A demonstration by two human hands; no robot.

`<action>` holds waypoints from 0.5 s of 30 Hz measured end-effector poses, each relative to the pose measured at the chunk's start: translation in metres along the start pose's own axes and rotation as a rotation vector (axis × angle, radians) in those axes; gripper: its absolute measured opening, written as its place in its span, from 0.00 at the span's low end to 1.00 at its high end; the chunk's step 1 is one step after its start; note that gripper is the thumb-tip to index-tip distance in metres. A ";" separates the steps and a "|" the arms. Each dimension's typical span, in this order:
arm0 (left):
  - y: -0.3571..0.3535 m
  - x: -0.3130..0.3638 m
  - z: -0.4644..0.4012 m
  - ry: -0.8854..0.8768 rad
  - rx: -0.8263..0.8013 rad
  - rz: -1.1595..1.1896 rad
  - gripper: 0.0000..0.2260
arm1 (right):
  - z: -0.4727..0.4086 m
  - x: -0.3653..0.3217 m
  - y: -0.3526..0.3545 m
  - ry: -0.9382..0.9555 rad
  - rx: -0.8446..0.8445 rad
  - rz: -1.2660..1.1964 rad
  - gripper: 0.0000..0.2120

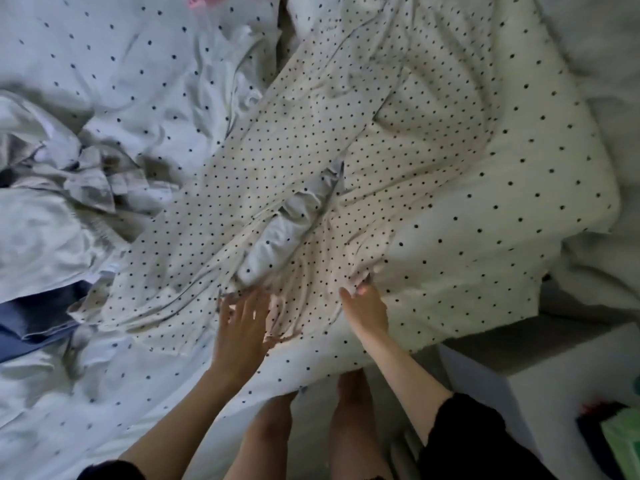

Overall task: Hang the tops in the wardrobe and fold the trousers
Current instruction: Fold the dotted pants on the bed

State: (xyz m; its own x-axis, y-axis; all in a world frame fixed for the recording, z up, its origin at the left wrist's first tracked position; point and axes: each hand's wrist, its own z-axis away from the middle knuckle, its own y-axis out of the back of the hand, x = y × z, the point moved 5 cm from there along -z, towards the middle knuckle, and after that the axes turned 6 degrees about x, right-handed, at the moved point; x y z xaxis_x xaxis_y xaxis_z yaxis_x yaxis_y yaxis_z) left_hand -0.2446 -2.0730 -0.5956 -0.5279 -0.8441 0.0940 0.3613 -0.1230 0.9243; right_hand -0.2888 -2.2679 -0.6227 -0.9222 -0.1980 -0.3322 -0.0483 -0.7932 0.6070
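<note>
Status: early stage, judged from layout. No folded item and no wardrobe or hanger in view.

Work item: dotted trousers (346,168), cream w/ dense small dots, spread crumpled on the bed (502,220). Two legs run up and away from the person; waist end lies nearest the hands. Not yet flat, not yet folded.

R hand (363,306): fingers curled into the fabric, pinching the waist edge on the right side.
L hand (239,327): fingers spread wide and straight, just beside or touching the waist edge on the left; holds nothing. Motion blur, so contact can't be confirmed.

Remaining: smooth and fold the trousers. Clothes pile (79,174) at left, grey/white, plus a blue garment (31,317), untouched; whether tops or trousers, can't tell. All hanging is still to do.
</note>
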 end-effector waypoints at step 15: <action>0.003 -0.048 0.008 0.210 0.030 0.655 0.12 | 0.044 0.028 -0.047 -0.120 -0.019 -0.578 0.09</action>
State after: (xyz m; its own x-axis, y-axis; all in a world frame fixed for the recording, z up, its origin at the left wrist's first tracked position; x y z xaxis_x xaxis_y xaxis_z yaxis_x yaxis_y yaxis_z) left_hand -0.2243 -2.0284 -0.5943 -0.0466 -0.8230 0.5662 0.5323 0.4592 0.7112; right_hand -0.3290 -2.2108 -0.6291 -0.7853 0.3350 -0.5207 -0.5500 -0.7636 0.3383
